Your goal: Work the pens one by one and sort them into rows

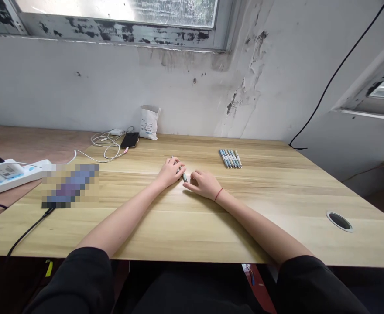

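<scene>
My left hand [171,171] rests on the wooden desk [166,222], its fingers closed over a slim greenish pen [184,178]. The pen's tip sticks out toward me on the right side of the fingers; part of its barrel is hidden under them, and I cannot tell whether more pens lie there. Just right of that tip is my right hand [205,185], with a red string on the wrist. Its thumb points at the pen and the fingers are loosely bent, with a gap between and nothing held. Farther back to the right, several pens [230,159] lie side by side in a row.
Against the wall stands a white packet [149,122]. A black phone [130,140] lies near it with a coiled white cable [105,143]. On the left are a pixelated object [70,186] and a white power strip [13,176]. A round cable hole [339,221] is at right.
</scene>
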Action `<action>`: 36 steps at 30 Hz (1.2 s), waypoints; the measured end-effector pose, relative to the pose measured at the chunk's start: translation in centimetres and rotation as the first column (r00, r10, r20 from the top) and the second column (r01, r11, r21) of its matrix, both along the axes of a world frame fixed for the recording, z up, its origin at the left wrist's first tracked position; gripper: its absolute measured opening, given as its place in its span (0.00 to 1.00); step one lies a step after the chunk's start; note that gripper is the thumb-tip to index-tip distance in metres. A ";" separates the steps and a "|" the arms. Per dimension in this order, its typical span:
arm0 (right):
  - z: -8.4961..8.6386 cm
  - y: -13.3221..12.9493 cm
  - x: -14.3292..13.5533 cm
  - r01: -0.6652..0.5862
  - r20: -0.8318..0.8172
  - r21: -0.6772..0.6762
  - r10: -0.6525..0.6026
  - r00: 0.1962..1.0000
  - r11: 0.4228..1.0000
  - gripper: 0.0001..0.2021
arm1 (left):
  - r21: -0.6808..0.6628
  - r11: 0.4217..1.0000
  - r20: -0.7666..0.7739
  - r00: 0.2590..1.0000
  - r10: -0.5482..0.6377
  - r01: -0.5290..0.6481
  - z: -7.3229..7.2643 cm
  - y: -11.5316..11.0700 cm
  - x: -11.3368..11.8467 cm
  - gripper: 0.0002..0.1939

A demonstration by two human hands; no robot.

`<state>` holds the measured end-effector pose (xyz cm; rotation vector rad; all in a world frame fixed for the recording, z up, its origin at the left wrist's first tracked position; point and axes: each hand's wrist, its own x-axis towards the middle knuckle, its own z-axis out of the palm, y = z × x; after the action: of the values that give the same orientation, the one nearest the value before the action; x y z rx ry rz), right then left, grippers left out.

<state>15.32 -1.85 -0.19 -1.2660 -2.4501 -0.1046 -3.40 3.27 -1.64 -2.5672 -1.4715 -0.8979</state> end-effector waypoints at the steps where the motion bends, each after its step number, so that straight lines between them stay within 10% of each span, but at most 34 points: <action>1: 0.0 -0.2 -0.5 0.008 0.010 0.003 -0.008 1.000 1.000 0.20 | 0.011 0.999 0.007 0.999 -0.041 0.041 -0.1 0.0 0.2 0.14; 7: -0.3 0.5 0.2 0.201 0.036 -0.063 -0.199 0.979 0.978 0.10 | -0.005 0.962 0.043 0.961 -0.274 0.275 0.0 -0.4 0.8 0.15; 14: -0.2 3.2 3.9 0.426 -0.262 -0.270 -0.492 0.830 0.863 0.13 | -0.032 0.991 0.037 0.991 -0.132 0.133 0.0 -0.5 0.7 0.14; 22: -1.3 4.6 6.0 0.165 -0.736 -0.464 -0.483 0.475 0.870 0.14 | -0.151 0.964 0.011 0.976 -0.219 0.218 0.6 -0.7 0.2 0.17; 36: -2.1 4.6 5.4 0.066 -0.782 -0.378 -0.357 0.511 0.923 0.14 | -0.121 0.976 -0.033 0.982 -0.186 0.181 0.0 -0.4 0.2 0.21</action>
<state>20.75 2.79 -2.25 -1.3016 -1.4598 0.7061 -3.17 2.90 -1.64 -2.8268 -1.3314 -0.7883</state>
